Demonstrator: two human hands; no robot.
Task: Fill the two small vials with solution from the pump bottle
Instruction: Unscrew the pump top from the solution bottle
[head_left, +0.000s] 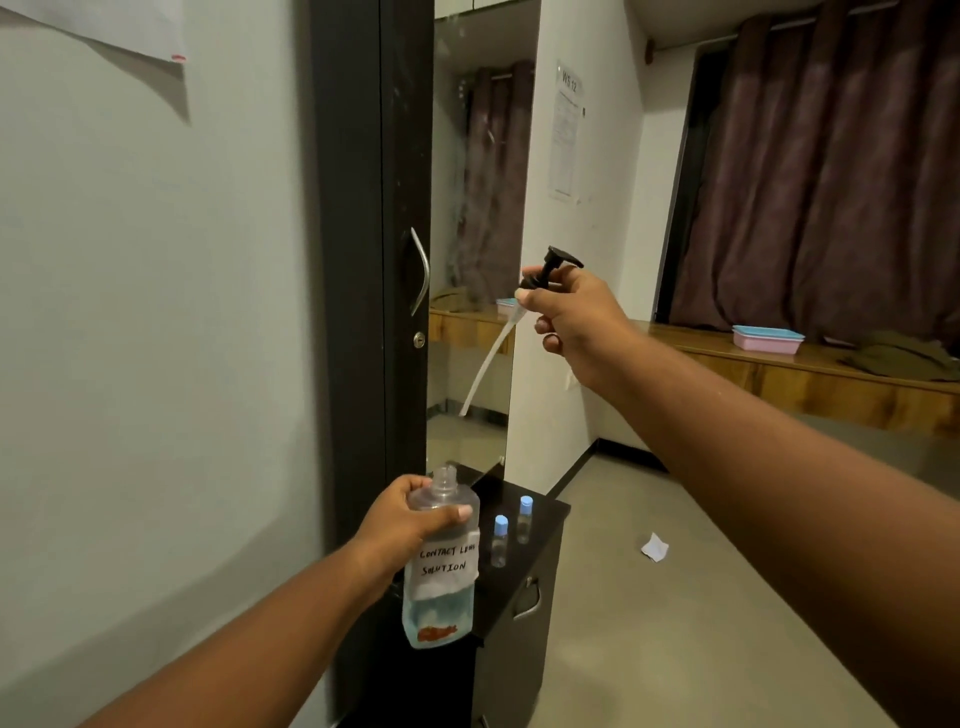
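pump head is off the bottle, pinched between thumb and fingers of the right hand, raised well above the cabinet. its pale dip tube hangs slanting down and to the left, free in the air, in front of the mirror.

left hand is wrapped round the shoulder of the pump bottle, neck open, held upright or nearly so just beside the front edge of the black cabinet. label reads "contact lens solution". blue liquid fills only the lower part.

two small vials, near one and far one, stand upright on the cabinet top just right of the bottle, both with blue caps on. neither looks filled; hard to be sure at this size.

risks, as judged:
- dip tube is likely wet; it may drip onto floor or cabinet, or touch the mirror or wall and pick up dirt, then foul the solution on refitting.
- pouring from a wide open neck into narrow vials would probably overshoot and spill.
- vials are light and close together; the bottle or a hand swinging in could tip one off the edge.
- both hands are occupied and caps are still on, so something must be set down first; the pump head laid on the cabinet would foul the tube.
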